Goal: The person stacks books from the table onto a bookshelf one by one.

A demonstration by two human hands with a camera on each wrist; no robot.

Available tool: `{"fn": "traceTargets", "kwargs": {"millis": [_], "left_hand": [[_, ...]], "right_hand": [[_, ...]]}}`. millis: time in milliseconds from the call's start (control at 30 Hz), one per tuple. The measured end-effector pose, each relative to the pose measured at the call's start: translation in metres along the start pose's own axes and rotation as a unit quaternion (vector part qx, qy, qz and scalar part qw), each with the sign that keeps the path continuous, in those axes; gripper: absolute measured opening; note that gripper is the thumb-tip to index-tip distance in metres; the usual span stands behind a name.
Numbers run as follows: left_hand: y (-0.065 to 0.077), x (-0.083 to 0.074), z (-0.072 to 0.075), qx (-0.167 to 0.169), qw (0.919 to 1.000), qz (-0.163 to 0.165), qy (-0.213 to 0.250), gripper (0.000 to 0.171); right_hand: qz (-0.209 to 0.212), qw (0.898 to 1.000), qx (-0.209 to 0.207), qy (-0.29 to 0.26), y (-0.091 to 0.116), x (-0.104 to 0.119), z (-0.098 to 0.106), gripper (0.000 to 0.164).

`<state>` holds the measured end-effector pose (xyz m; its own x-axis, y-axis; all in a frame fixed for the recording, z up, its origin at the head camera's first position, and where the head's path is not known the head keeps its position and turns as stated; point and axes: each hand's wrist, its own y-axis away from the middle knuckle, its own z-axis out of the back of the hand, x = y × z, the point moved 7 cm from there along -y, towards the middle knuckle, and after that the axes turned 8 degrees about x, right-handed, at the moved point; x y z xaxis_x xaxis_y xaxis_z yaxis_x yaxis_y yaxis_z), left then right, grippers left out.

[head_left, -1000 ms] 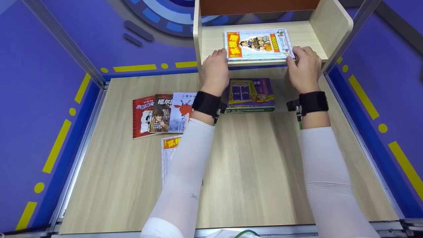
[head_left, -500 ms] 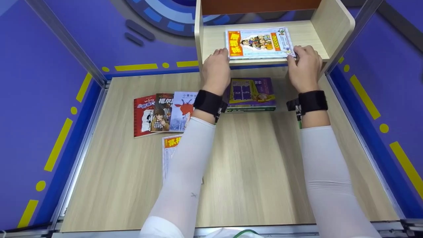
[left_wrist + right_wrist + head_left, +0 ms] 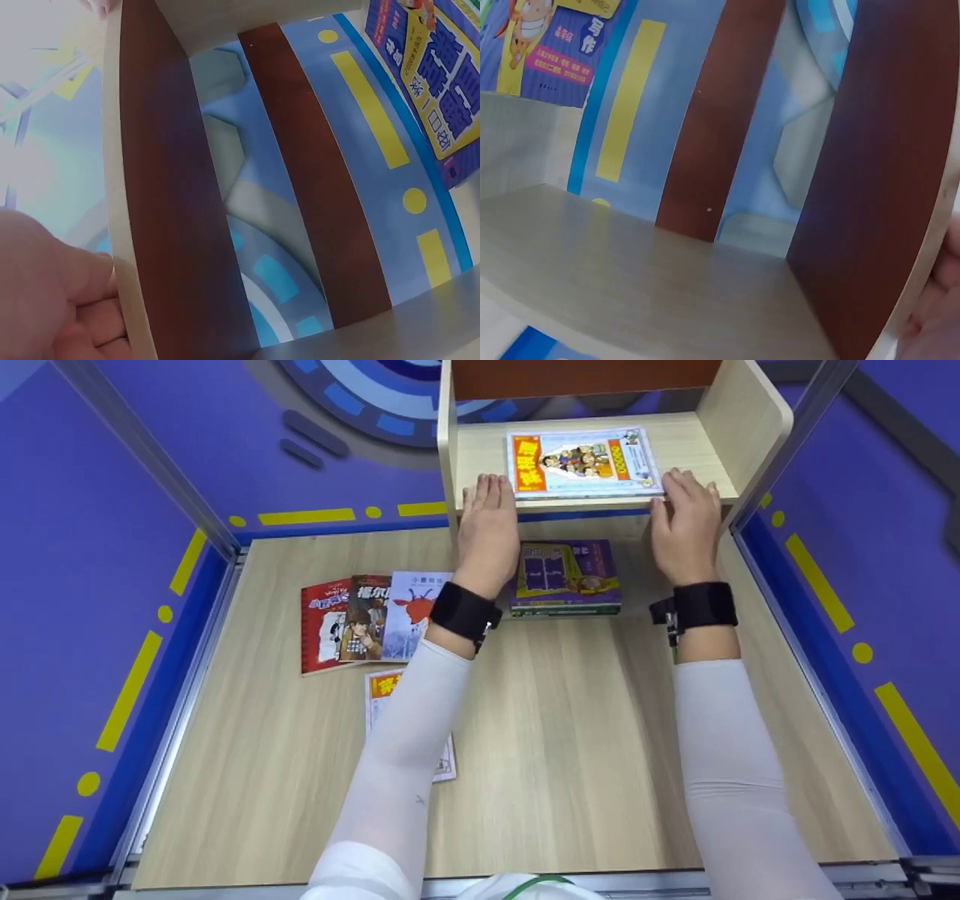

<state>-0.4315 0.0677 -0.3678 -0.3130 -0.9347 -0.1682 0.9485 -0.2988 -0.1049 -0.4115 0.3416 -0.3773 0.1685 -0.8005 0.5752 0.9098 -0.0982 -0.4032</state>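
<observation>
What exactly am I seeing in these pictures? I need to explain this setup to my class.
No robot here: a person works with a bare left hand and right hand. One picture comes from a camera worn on the head; the others come from cameras at the black wristbands, apparently looking in under the shelf. On the table lie three overlapping books, and a fourth book partly hidden by the left sleeve. A purple-topped pile sits lower than the shelf. The hands flank a colourful book on the shelf, fingers fairly straight, so nothing appears gripped.
</observation>
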Motion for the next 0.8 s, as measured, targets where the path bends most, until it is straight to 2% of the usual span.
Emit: {"fn": "traceTargets", "kwargs": {"millis": [133,267,400,500,600,700,800], "left_hand": [[0.012,0.0,-0.007,-0.047,0.9972,-0.058,-0.002,0.061],[0.028,-0.003,-0.015,-0.064,0.9922,-0.107,-0.011,0.059],[0.054,-0.007,-0.03,-0.065,0.9848,-0.152,-0.055,0.065],[0.076,-0.006,-0.05,-0.046,0.9796,-0.175,-0.087,0.061],[0.098,0.001,-0.074,-0.01,0.9783,-0.181,-0.101,0.064],[0.119,0.015,-0.1,0.032,0.9814,-0.165,-0.092,0.076],[0.141,0.033,-0.121,0.067,0.9871,-0.132,-0.06,0.082]], "right_hand": [[-0.012,1.0,-0.015,-0.007,0.012,-0.005,0.0,0.051],[-0.025,0.999,-0.031,-0.01,0.031,-0.004,-0.005,0.062],[-0.035,0.998,-0.045,-0.036,0.056,0.002,-0.018,0.067],[-0.043,0.997,-0.045,-0.055,0.08,0.003,-0.035,0.069],[-0.058,0.996,-0.032,-0.064,0.109,-0.003,-0.055,0.073],[-0.077,0.995,0.005,-0.063,0.135,-0.009,-0.075,0.079],[-0.086,0.993,0.058,-0.048,0.157,-0.009,-0.093,0.085]]}}
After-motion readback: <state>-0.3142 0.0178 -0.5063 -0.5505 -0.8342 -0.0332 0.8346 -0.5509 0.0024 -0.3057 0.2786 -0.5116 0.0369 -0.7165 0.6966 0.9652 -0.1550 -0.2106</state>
